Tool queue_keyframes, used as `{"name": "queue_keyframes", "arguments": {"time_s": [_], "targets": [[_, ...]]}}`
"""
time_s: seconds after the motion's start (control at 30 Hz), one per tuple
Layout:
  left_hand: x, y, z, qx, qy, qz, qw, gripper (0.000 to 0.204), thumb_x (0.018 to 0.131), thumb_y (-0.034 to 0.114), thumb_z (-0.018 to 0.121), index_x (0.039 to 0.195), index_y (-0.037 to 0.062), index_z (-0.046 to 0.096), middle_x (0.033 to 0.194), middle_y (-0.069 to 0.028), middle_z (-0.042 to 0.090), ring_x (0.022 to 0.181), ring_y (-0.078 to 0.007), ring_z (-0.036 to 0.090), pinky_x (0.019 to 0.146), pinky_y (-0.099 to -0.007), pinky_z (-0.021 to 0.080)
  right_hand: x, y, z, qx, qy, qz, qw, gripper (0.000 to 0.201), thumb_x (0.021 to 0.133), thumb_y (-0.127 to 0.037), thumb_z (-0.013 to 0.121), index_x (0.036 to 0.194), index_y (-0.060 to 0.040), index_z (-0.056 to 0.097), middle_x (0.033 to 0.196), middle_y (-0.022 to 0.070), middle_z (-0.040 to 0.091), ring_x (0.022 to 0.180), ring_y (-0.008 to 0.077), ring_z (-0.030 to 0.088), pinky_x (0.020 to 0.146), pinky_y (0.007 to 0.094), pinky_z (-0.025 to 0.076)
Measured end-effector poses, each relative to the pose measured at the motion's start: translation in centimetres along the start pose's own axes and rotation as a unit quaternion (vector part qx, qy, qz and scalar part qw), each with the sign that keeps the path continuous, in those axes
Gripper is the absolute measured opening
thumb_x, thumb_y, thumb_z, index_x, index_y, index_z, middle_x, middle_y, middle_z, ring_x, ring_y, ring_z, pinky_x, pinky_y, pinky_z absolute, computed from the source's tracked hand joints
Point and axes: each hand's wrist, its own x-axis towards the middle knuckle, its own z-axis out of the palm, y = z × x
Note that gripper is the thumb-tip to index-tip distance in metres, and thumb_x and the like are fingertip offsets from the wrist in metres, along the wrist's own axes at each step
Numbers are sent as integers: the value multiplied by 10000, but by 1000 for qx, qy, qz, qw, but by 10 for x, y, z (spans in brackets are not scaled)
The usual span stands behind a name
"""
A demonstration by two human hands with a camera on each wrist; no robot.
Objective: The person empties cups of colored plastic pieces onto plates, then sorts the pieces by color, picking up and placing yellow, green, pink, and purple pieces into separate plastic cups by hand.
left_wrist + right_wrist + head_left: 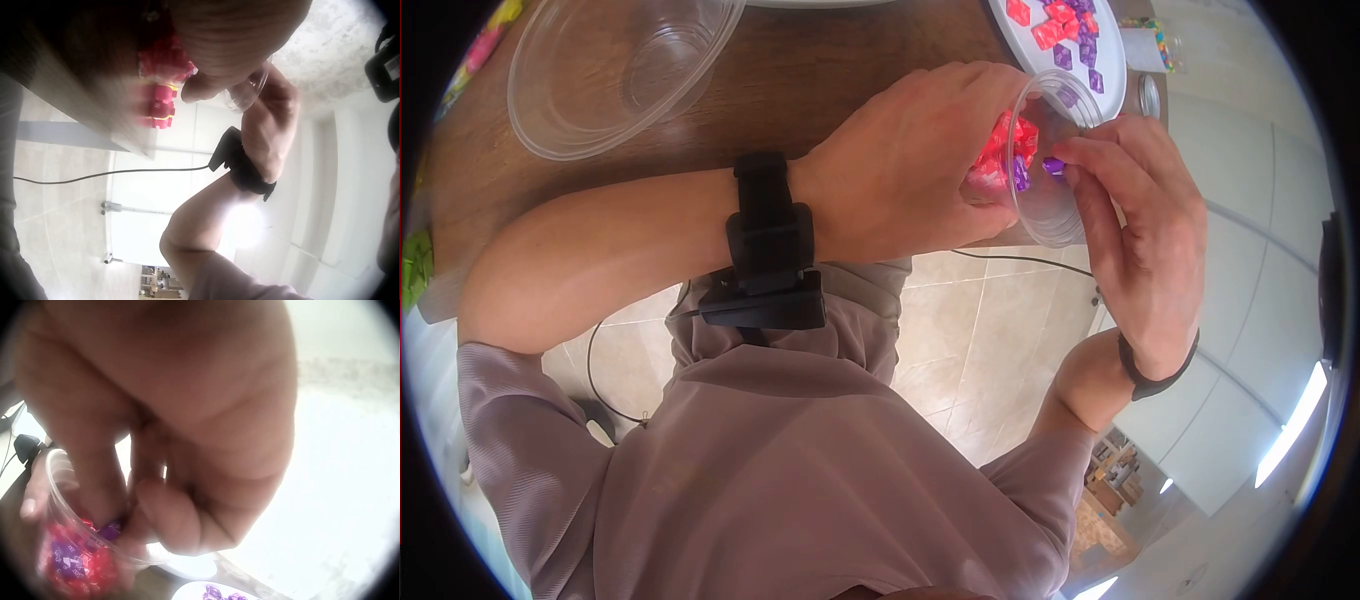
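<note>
At the far left of the head view, one large clear plastic bowl [615, 70] is seen on the brown wooden table [800, 80], holding nothing visible. To its right, a bare forearm with one black wrist-mounted camera [768, 255] crosses the scene. The left hand [900, 165] is wrapped around one small clear plastic cup [1050, 170], which is held tipped on its side just past the table's edge, its mouth turned to the right. The cup is filled with pink-red and purple wrapped candies [1010, 160]; their number cannot be counted. One purple candy [1055, 166] is pinched at the cup's mouth between the thumb and fingertips of the right hand [1145, 240], whose fingers are pressed together inside the rim. In the right wrist view, the same fingers [103, 487] are seen reaching into the cup [62, 506] above the candies [75, 562]. Behind the cup, at the upper right, one white plate [1120, 60] is set on the table, carrying roughly a dozen more red and purple candies [1065, 25]. One black band is worn on the right wrist.
</note>
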Motion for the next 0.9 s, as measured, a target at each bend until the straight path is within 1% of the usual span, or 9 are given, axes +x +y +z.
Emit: {"name": "queue_keyframes", "arguments": {"time_s": [0.17, 0.27, 0.37, 0.47, 0.57, 0.63, 0.67, 0.73, 0.9], "targets": [[-1, -1, 0, 12, 5, 5, 1000, 504, 752, 183, 794, 1138, -14, 537, 1010, -183, 636, 1009, -386, 612, 869, -472, 505, -1, -1, -2, 4, 0, -18, 1000, 195, 834, 78, 693, 1011, -2, 711, 931, 112, 640, 877, 294, 617, 759, 361, 500], [-1, 1, 0, -6, -11, -10, 1000, 513, 751, 188, 793, 1145, -15, 534, 1029, -186, 635, 1029, -383, 608, 880, -470, 503, -3, -2, -2, -26, -28, -12, 999, 183, 833, 80, 688, 994, -4, 708, 929, 109, 640, 888, 296, 601, 773, 372, 492], [-2, -2, 1, 0, 3, 1, 1000, 498, 754, 183, 784, 1137, -12, 531, 1013, -182, 630, 1016, -382, 608, 871, -471, 502, 0, -3, -1, 6, 20, -21, 1000, 186, 833, 84, 683, 992, -9, 706, 934, 104, 640, 877, 300, 584, 769, 384, 486], [-1, -1, 0, 8, -6, -2, 1000, 453, 756, 171, 773, 1090, -4, 523, 975, -179, 619, 979, -388, 607, 845, -476, 501, -1, -1, 0, -33, -36, -32, 998, 193, 837, 77, 678, 1007, -12, 702, 946, 104, 636, 865, 300, 575, 756, 387, 481], [0, -1, -1, 6, -10, 1, 1000, 413, 754, 160, 760, 1041, 5, 508, 948, -179, 608, 950, -393, 604, 824, -481, 496, -2, 1, 2, -27, 3, -26, 999, 155, 891, 44, 661, 1031, -13, 695, 953, 101, 630, 857, 287, 575, 755, 364, 478], [0, 0, -1, 3, -11, -1, 1000, 399, 752, 157, 754, 1021, 8, 500, 948, -182, 606, 947, -395, 602, 819, -482, 493, -3, 2, 6, 19, 50, 24, 998, 104, 953, 4, 635, 1038, -20, 690, 962, 95, 631, 859, 246, 587, 749, 327, 469], [1, -1, 0, 3, -11, -1, 1000, 399, 752, 157, 754, 1021, 8, 500, 948, -182, 606, 947, -395, 602, 819, -482, 493, -4, 3, 8, 19, 50, 24, 998, 104, 953, 4, 635, 1038, -20, 690, 962, 95, 631, 859, 246, 587, 749, 327, 469], [1, -1, 0, 2, -15, -5, 1000, 397, 750, 154, 749, 1024, 7, 501, 944, -181, 607, 945, -396, 603, 818, -482, 494, -5, 3, 10, 71, 71, 55, 993, 88, 908, 4, 663, 992, -7, 686, 930, 105, 639, 871, 305, 581, 779, 379, 482], [0, -2, 1, 3, -3, 1, 1000, 405, 749, 153, 747, 1043, 5, 509, 939, -182, 609, 948, -396, 603, 822, -480, 493, -8, 8, 13, 119, 68, 71, 988, 81, 905, 4, 670, 984, -10, 686, 909, 105, 640, 846, 291, 577, 770, 370, 477]]}}
